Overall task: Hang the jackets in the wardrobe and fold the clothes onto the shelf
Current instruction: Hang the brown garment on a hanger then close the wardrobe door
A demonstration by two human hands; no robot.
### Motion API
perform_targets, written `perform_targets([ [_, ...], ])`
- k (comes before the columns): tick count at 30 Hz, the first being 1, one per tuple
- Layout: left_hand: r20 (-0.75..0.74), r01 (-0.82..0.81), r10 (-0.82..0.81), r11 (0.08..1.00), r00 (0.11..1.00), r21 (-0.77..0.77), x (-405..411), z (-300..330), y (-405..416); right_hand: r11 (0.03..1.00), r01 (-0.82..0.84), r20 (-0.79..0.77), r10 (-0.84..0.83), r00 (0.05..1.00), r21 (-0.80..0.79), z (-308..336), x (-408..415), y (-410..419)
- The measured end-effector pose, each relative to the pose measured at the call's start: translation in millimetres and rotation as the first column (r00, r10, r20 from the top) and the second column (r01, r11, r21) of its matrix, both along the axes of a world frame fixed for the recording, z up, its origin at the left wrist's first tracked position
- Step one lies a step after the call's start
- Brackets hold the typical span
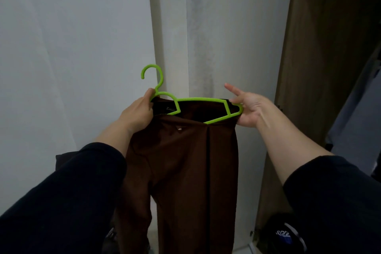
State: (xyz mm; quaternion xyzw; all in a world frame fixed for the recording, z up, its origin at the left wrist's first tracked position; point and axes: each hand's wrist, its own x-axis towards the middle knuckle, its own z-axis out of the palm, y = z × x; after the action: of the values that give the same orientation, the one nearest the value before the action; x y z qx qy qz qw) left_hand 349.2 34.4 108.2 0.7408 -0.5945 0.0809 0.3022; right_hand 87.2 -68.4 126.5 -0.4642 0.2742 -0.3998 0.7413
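A brown jacket (181,163) with a black collar lining hangs down in front of me, partly threaded onto a bright green plastic hanger (201,100). My left hand (137,114) grips the jacket's left shoulder together with the hanger's neck just below the hook. My right hand (247,109) holds the hanger's right end and the cloth there, with its index finger stretched out. The hook points up and to the left. The jacket's lower part runs out of view at the bottom.
A pale wall and a cream corner post (171,37) stand straight ahead. The brown wooden wardrobe side (321,57) rises at the right, with its dark interior beyond. A dark object with white "022" print (285,235) lies on the floor at the bottom right.
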Motion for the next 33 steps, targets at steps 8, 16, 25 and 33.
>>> perform_targets([
  [8, 0.018, -0.046, 0.048, 0.994, 0.999, -0.096, 6, 22, -1, 0.999, -0.02, 0.032, 0.021, 0.999, -0.026, 0, 0, 10],
  [16, -0.087, -0.064, 0.051, 0.986, 0.995, -0.153, 10, 21, 7, 0.985, -0.168, 0.169, 0.158, 0.973, 0.045, -3, -1, 15],
  [25, 0.056, -0.159, 0.165, 0.983, 0.985, -0.092, 21, 14, 10, 0.983, -0.183, -0.152, 0.185, 0.971, 0.031, 8, 9, 17],
  [33, 0.199, -0.229, 0.274, 0.947, 0.941, -0.224, -22, 29, 3, 0.695, 0.419, -0.418, -0.7, 0.579, -0.584, -4, 33, 18],
])
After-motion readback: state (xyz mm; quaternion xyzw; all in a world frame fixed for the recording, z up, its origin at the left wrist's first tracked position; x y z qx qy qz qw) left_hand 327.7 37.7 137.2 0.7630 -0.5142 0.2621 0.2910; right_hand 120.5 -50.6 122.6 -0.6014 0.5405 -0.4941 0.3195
